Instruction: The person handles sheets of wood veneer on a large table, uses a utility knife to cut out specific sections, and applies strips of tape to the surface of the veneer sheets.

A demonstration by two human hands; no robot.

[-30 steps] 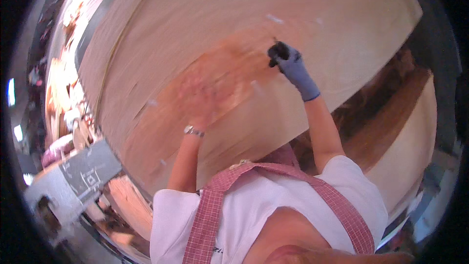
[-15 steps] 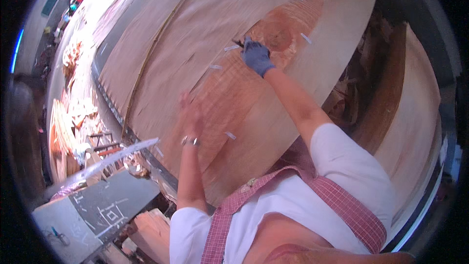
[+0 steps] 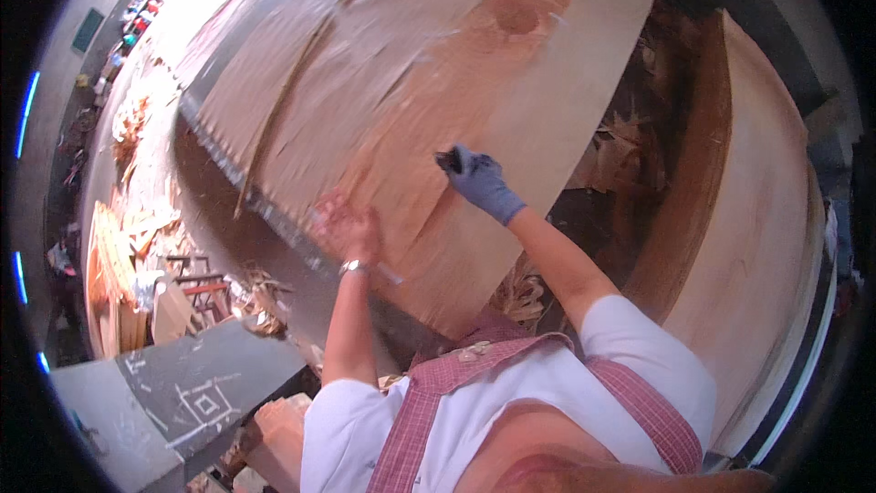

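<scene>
A broad sheet of thin wood veneer [image 3: 547, 128] lies before me, with a reddish, grained band and a dark knot [image 3: 516, 18] along its middle. My left hand [image 3: 351, 230] is bare, with a silvery band at the wrist. It is spread over the sheet's near left part, its fingers blurred; whether it presses on the wood I cannot tell. My right hand [image 3: 484, 184], in a blue-grey glove, is closed around a small dark tool [image 3: 449, 161] over the reddish band; its exact kind is unclear. A pale tape strip [image 3: 390, 274] shows close to my left wrist.
A thin, long wooden strip [image 3: 290, 96] lies across the sheet's left side. To the right stands a tall stack of veneer [image 3: 721, 192], with torn scraps [image 3: 620, 151] in the gap before it. A grey board with chalk marks [image 3: 210, 393] is at lower left, near wood offcuts [image 3: 114, 246].
My right hand has come back toward me with the dark tool, away from the knot. My left hand has moved nearer and lower. The view has shifted, and the long pale blurred strip at left is gone.
</scene>
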